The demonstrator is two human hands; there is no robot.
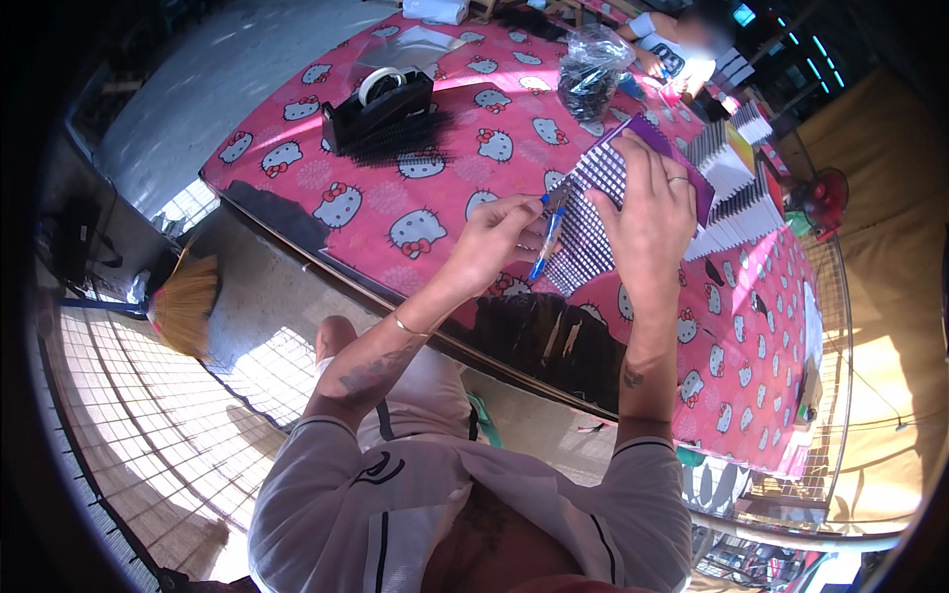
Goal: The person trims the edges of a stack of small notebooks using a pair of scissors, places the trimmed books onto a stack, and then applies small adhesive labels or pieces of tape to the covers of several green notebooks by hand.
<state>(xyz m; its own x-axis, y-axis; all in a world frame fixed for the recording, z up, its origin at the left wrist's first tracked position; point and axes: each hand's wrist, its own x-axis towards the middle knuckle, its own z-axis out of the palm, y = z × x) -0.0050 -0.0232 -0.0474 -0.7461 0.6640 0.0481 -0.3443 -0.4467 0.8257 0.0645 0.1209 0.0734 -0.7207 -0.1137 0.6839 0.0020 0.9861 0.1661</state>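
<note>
My left hand (506,239) is closed around small blue-handled pliers (547,247), whose metal jaws point up at the near edge of a stack of spiral notebooks. That stack (585,232) has a purple cover, and its bound side shows rows of dark coils against white. My right hand (647,203) grips the notebooks from above, thumb on the coil side and fingers over the cover, with a ring on one finger. Whether the jaws touch a coil is too small to tell.
A black tape dispenser (381,104) stands on the pink patterned tablecloth (371,232), beside a bunch of black binding coils (403,140). More notebooks (739,212) are piled at right, near a red fan (825,203). Beyond a plastic bag (591,74) sits another person (682,54).
</note>
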